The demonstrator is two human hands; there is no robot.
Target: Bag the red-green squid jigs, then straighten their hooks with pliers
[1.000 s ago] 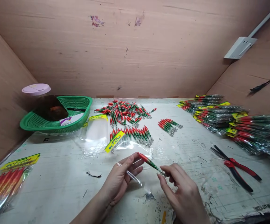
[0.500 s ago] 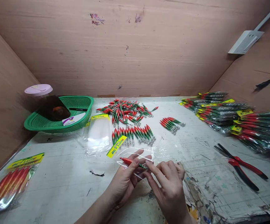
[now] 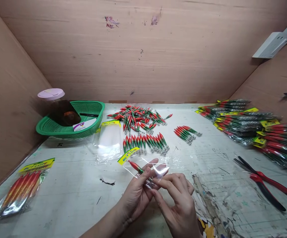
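My left hand (image 3: pixel 139 190) pinches a clear plastic bag (image 3: pixel 161 169) with a yellow header (image 3: pixel 128 155) reading BCT LURE. Inside the bag lies one red and green fishing lure (image 3: pixel 136 167), its red tip toward the header and its hook end near my fingers. My right hand (image 3: pixel 178 195) has thumb and forefinger closed at the bag's near edge, by the lure's hook end; what exactly sits between those fingertips is partly hidden. Just beyond the bag is a row of the same lures (image 3: pixel 145 142), and behind it a loose pile of them (image 3: pixel 138 118).
A small group of lures (image 3: pixel 186 133) lies right of the row. Flat empty bags (image 3: pixel 108 140) are left of it, beside a green basket (image 3: pixel 91 130) with a lidded cup (image 3: pixel 59 109). Filled bags (image 3: pixel 247 125) and red-handled pliers (image 3: pixel 267 185) are right; another filled bag (image 3: pixel 24 188) is left.
The lure has slid deeper along the bag, away from its header. My right fingers have moved slightly down at the bag's near edge. The whole view has shifted a little.
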